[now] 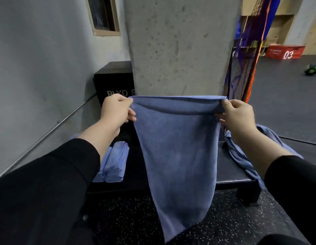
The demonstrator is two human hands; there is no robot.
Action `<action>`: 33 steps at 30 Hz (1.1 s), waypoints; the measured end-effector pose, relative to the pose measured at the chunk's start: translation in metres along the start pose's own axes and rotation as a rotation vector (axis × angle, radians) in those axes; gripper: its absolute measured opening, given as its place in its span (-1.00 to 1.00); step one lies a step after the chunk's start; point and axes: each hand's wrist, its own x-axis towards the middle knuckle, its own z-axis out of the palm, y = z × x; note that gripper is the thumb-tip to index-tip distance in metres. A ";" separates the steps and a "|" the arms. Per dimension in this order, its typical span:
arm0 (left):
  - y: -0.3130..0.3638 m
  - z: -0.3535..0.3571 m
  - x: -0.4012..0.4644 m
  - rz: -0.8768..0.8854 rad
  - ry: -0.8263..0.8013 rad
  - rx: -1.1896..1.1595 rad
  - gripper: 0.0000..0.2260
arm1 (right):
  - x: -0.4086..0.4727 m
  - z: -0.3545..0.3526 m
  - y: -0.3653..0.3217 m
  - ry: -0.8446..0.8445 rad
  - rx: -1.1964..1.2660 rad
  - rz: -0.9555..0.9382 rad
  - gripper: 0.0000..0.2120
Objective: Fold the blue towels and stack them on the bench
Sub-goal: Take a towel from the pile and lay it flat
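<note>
Fingers (pixel 130 116) of the left hand (pixel 115 112) are pinching the upper left corner of a blue towel (pixel 178 152), with the thumb lying over the top edge and the other fingers curled behind the cloth. On the other side, the right hand (pixel 237 115) is gripping the upper right corner the same way, its thumb pressing on the folded top edge and its fingers tucking underneath. Both hands are holding the towel up in the air, level with each other, so the top edge is stretching almost straight between them while the rest is hanging down in front of the dark surface (pixel 231 172) and tapering toward the speckled floor (pixel 132 218). The towel appears doubled over along its top edge.

Resting on the left part of the surface, below the left forearm, is a stack of folded towels (pixel 113 163), neat and squared. Lying on the right end of the surface, partly behind the right forearm, is a loose heap of unfolded towels (pixel 242 156), one edge of it drooping over the front rim.

Black sleeves (pixel 47 188) are covering both forearms. Behind the towel a concrete pillar (pixel 180 46) is standing, with a black box (pixel 113 80) just to its left against the grey wall. Farther off on the right, a red box (pixel 284 52) marked 03 and a green ball (pixel 313 68) are sitting on the floor.
</note>
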 end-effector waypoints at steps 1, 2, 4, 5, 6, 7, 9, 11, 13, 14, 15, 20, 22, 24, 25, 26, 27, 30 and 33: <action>-0.006 0.008 0.012 -0.008 -0.003 -0.001 -0.87 | 0.010 0.007 0.011 0.012 -0.012 0.020 -0.61; -0.013 0.017 0.025 -0.018 -0.007 0.004 -0.88 | 0.022 0.016 0.023 0.019 -0.036 0.036 -0.58; -0.029 0.036 0.056 -0.052 -0.023 0.006 -0.88 | 0.053 0.035 0.053 0.021 -0.109 0.051 -0.54; -0.040 0.046 0.074 -0.074 -0.041 0.005 -0.89 | 0.069 0.045 0.067 0.014 -0.145 0.059 -0.57; -0.049 0.056 0.089 -0.096 -0.068 0.014 -0.88 | 0.082 0.056 0.079 -0.006 -0.189 0.064 -0.62; -0.060 0.067 0.103 -0.123 -0.106 0.043 -0.81 | 0.090 0.066 0.088 -0.045 -0.257 0.061 -0.71; -0.085 0.089 0.115 -0.127 -0.200 0.232 -0.57 | 0.100 0.084 0.109 -0.178 -0.461 0.115 -0.55; -0.116 0.112 0.097 -0.027 -0.297 0.497 -0.54 | 0.088 0.096 0.133 -0.315 -0.669 0.204 -0.34; -0.156 0.133 0.055 0.076 -0.452 0.672 -0.61 | 0.050 0.105 0.166 -0.501 -0.776 0.248 -0.40; -0.175 0.141 0.028 0.098 -0.571 0.741 -0.61 | 0.028 0.109 0.186 -0.598 -0.805 0.283 -0.49; -0.195 0.147 0.005 0.116 -0.700 0.825 -0.58 | 0.005 0.112 0.204 -0.689 -0.829 0.325 -0.55; -0.256 0.150 -0.038 0.208 -0.845 1.157 -0.37 | -0.045 0.110 0.254 -0.816 -1.165 0.057 -0.29; -0.262 0.148 -0.036 0.216 -0.814 1.146 -0.37 | -0.042 0.106 0.257 -0.793 -1.148 -0.024 -0.28; -0.266 0.150 -0.032 0.203 -0.790 1.133 -0.38 | -0.035 0.105 0.261 -0.782 -1.149 -0.053 -0.29; -0.268 0.152 -0.029 0.205 -0.773 1.128 -0.38 | -0.031 0.107 0.262 -0.778 -1.149 -0.065 -0.30; -0.271 0.153 -0.024 0.206 -0.754 1.128 -0.38 | -0.027 0.109 0.264 -0.775 -1.146 -0.081 -0.30; -0.274 0.155 -0.019 0.205 -0.735 1.134 -0.38 | -0.022 0.110 0.266 -0.773 -1.143 -0.091 -0.30; -0.282 0.161 -0.003 0.192 -0.691 1.136 -0.38 | -0.009 0.112 0.273 -0.763 -1.069 -0.133 -0.31; -0.284 0.166 0.014 0.175 -0.677 1.142 -0.38 | 0.000 0.113 0.276 -0.735 -1.019 -0.199 -0.36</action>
